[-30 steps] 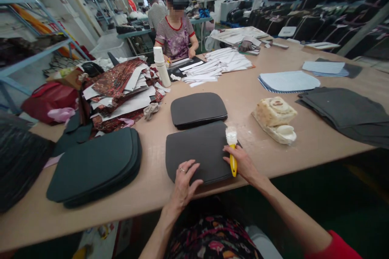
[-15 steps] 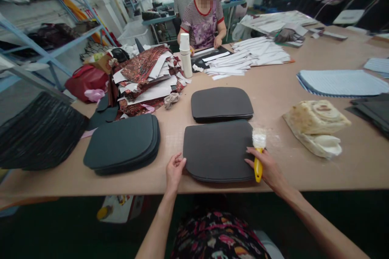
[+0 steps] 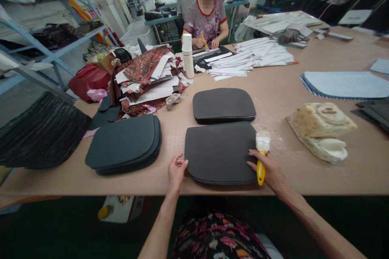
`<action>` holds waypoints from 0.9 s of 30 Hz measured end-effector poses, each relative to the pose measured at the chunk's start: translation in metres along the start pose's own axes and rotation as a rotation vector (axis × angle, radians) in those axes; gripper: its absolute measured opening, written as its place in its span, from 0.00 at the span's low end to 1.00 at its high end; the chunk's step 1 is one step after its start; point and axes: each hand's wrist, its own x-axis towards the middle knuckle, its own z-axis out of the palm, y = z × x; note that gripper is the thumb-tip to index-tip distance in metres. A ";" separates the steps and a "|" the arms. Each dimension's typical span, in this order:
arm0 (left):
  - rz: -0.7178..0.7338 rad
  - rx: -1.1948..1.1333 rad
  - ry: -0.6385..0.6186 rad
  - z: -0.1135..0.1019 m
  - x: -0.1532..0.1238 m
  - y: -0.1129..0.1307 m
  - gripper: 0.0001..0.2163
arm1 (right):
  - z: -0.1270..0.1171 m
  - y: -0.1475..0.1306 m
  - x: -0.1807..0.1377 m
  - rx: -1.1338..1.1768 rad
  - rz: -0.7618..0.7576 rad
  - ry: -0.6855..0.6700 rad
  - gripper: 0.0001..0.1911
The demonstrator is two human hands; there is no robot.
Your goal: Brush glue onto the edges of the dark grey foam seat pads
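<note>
The left hand (image 3: 177,168), over the near dark-gray panel stack (image 3: 221,151) on the table (image 3: 291,180) a second ago, is now at its left edge, loosely half-open. At the stack's right edge, the right hand (image 3: 271,168) still grips a yellow-handled paintbrush (image 3: 261,168). Well beyond the stack, a co-worker's yellow-handled brush (image 3: 204,41) now shows clearly.

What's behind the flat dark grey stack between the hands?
Another flat, dark grey, round-cornered stack, then long, thin white strips farther back on the brown tabletop. Whatever lies beneath that second stack is covered.
</note>
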 end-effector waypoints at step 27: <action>0.000 0.025 -0.014 0.002 -0.003 0.008 0.26 | 0.001 0.003 0.000 0.036 0.033 0.037 0.17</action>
